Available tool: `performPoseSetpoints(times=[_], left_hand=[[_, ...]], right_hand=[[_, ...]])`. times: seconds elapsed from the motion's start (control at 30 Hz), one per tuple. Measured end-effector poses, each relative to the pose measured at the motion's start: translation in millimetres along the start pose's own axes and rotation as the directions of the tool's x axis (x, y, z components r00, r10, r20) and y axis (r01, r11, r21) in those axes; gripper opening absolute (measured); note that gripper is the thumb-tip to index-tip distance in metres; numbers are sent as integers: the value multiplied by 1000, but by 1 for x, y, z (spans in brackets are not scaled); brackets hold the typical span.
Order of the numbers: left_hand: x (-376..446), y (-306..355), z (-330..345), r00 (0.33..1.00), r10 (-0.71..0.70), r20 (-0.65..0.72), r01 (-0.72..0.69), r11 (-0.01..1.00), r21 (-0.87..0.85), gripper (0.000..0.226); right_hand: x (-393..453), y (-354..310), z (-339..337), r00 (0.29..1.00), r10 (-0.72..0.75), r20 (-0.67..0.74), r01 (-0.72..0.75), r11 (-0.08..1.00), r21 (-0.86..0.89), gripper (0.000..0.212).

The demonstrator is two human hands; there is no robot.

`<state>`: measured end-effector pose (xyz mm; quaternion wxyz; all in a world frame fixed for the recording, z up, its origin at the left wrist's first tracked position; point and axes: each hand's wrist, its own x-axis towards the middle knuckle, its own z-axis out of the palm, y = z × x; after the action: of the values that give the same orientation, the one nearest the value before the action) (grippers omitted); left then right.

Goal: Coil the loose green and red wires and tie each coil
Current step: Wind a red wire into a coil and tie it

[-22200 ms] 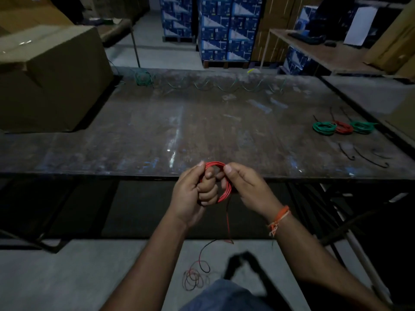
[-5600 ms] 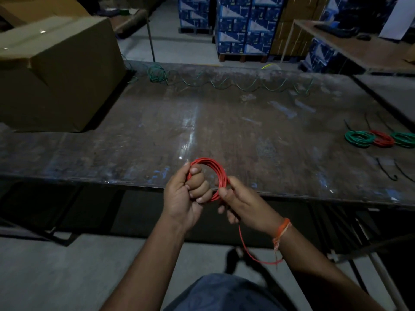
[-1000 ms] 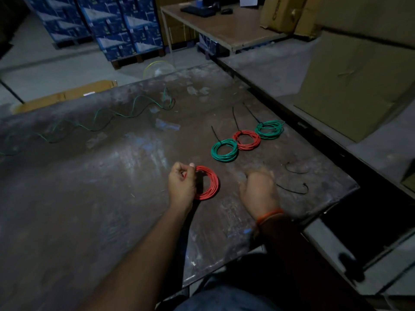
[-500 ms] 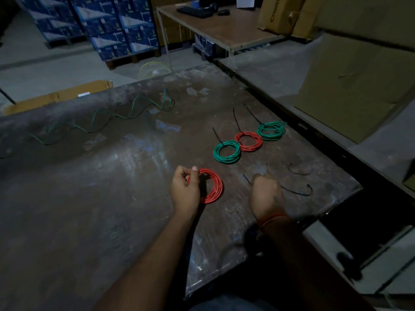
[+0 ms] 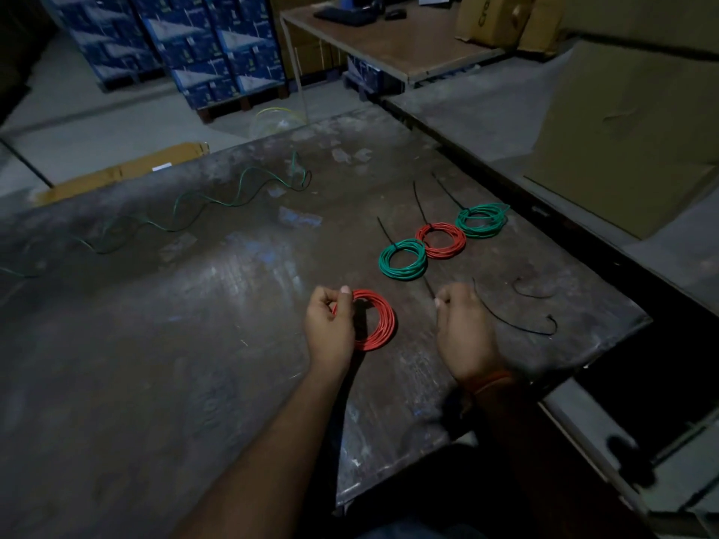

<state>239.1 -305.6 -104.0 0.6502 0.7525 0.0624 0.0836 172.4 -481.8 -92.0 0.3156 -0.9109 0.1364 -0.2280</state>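
Red coil [image 5: 375,320], untied, lies on the dark counter [image 5: 194,344] with the left hand [image 5: 330,328] pinching its near-left edge between thumb and curled fingers. Counting coils, there are four on the counter: two red and two green. The other three sit in a diagonal row beyond the hands, each touching or just beside the next: a green coil [image 5: 403,260] nearest, a tied red coil [image 5: 441,240] in the middle, and a second green coil [image 5: 482,220] farthest, close to the counter's right edge. Each of these three has a thin black tie tail sticking out toward the far side.

The right hand [image 5: 465,332] rests on the counter just right of the held coil, fingers curled under; a black tie [image 5: 429,289] runs out from beneath its fingers, and whether it is actually gripped cannot be told. Two more loose black ties lie to the right: a long one [image 5: 513,324] with a hooked end, and a short curved one [image 5: 531,293] beyond it.

One loose green wire [image 5: 202,204] snakes in waves across the far left of the counter, well apart from the coils. Behind stand stacked blue cartons [image 5: 202,44], a wooden table [image 5: 408,40], and large cardboard boxes [image 5: 622,130] to the right.
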Motion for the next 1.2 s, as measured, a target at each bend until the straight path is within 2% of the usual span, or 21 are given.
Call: performPoseSetpoints(times=[0.07, 0.13, 0.2, 0.23, 0.37, 0.43, 0.53, 0.6, 0.7, 0.8, 0.93, 1.2], left_hand=[[0, 1, 1, 1000, 2, -5, -2, 1000, 2, 31], [0, 2, 2, 1000, -16, -9, 16, 1000, -13, 31], [-1, 4, 4, 1000, -20, -17, 20, 1000, -21, 30], [-1, 4, 5, 1000, -18, -20, 18, 1000, -18, 30], [-1, 3, 3, 1000, -23, -21, 23, 999, -24, 29], [-2, 4, 3, 999, -30, -32, 30, 999, -26, 28], [-3, 4, 3, 998, -49, -32, 48, 998, -29, 28], [-2, 3, 3, 997, -66, -31, 65, 997, -41, 29], [-3, 5, 3, 995, -103, -11, 102, 992, -80, 29], [-4, 10, 3, 988, -152, 25, 154, 971, -184, 29], [-3, 9, 1, 985, -162, 56, 171, 961, -219, 27], [-1, 9, 1, 978, -178, 106, 202, 937, -285, 27]], right_hand=[[-3, -7, -5, 996, 91, 10, -89, 926, 367, 11], [-4, -22, -11, 991, 120, 60, -131, 765, 631, 21], [-4, -31, -14, 989, 73, 129, -146, 631, 762, 31], [-5, -33, -14, 986, 43, 164, -156, 603, 782, 31], [-13, -31, -3, 960, -15, 281, -212, 621, 755, 21], [-18, -28, 6, 950, -32, 312, -209, 680, 703, 21], [-23, -24, 17, 955, -121, 270, -45, 842, 537, 20], [-23, -22, 23, 962, -199, 189, 94, 886, 454, 22], [-19, -21, 30, 956, -249, 158, 183, 922, 340, 24], [-16, -24, 35, 945, -311, 98, 284, 933, 222, 24], [-16, -34, 42, 941, -333, 62, 324, 938, 123, 19], [-13, -40, 53, 945, -327, -6, 326, 941, 92, 18]])
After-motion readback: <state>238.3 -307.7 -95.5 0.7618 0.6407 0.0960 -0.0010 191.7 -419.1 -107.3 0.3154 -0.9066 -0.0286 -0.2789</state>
